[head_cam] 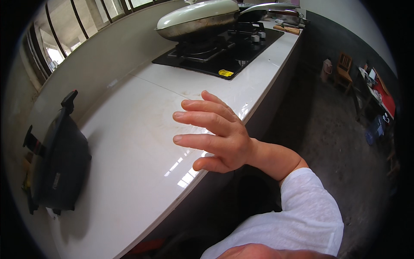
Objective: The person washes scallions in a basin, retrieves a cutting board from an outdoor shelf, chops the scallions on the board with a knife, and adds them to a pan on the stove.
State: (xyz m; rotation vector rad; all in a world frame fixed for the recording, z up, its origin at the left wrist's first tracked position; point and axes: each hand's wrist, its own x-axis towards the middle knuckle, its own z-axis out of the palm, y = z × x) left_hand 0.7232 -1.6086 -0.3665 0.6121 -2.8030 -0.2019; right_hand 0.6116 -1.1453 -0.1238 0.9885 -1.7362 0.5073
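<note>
My right hand (215, 136) is held over the front edge of a white countertop (129, 139), fingers spread and pointing left, the thumb nearest my body. It holds nothing, and I cannot tell whether it touches the surface. My left hand is out of view. At the far left, a dark electric pan or cooker (61, 165) with black handles rests on the counter near the wall. Beyond my hand is a black glass gas hob (239, 51), with a yellow sticker on its near corner. On a burner sits a metal wok (200, 27) under a pale domed lid (197, 13).
A wooden board (288, 29) and pots are at the counter's far end. Across the floor to the right stand a wooden chair (343, 69), a pink bin-like container (326, 68), a cluttered table (383, 94) and a large blue water bottle (375, 129). A barred window is at upper left.
</note>
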